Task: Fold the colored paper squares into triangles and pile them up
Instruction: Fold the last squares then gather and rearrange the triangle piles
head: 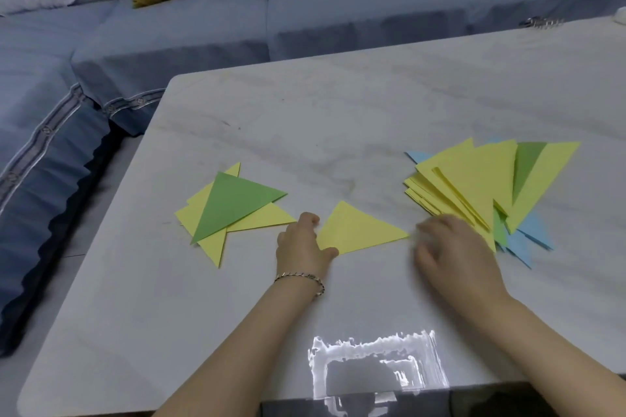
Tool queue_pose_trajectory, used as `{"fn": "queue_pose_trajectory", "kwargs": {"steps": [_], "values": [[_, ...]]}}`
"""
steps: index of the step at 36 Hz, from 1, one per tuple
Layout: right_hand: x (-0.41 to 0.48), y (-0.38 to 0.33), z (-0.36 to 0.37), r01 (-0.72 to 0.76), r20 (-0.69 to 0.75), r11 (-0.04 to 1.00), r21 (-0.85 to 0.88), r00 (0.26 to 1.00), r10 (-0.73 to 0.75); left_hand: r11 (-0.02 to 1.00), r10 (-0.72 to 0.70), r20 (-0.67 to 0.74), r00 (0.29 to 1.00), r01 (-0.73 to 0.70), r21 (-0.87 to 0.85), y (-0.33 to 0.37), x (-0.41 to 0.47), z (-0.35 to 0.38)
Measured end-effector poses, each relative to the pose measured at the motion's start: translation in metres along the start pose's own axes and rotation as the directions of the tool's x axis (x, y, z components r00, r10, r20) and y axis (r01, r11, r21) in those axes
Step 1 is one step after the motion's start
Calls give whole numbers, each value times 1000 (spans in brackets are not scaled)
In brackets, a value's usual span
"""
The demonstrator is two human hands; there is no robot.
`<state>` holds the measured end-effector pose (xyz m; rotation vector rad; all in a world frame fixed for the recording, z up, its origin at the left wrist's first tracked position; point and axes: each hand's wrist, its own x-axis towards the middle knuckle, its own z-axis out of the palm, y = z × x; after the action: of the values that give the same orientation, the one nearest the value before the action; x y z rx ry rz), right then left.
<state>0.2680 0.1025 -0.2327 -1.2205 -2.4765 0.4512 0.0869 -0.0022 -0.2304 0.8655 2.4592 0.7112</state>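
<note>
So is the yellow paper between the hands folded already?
Folded: the yellow paper lies as a flat triangle, the left hand pinching its corner.

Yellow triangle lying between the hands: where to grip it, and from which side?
Pinch the yellow triangle at its left edge, coming from the left. It lies flat on the table, so only an edge gives purchase. The left hand is at that edge, beside the left pile.
</note>
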Motion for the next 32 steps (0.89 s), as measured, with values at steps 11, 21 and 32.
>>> {"fn": "queue_pose_trajectory", "kwargs": {"steps": [11, 21, 32], "values": [[58, 19, -11, -285, -21, 948, -145, 958, 285, 919, 152, -437, 886, -289, -267, -18, 16, -71], [52, 28, 3, -288, -14, 948, -133, 957, 289, 987, 158, -453, 877, -153, 49, -51, 15, -81], [43, 28, -2, -146, -124, 988, -52, 983, 139, 891, 393, -213, 895, -427, -154, -5, -41, -18]]}}
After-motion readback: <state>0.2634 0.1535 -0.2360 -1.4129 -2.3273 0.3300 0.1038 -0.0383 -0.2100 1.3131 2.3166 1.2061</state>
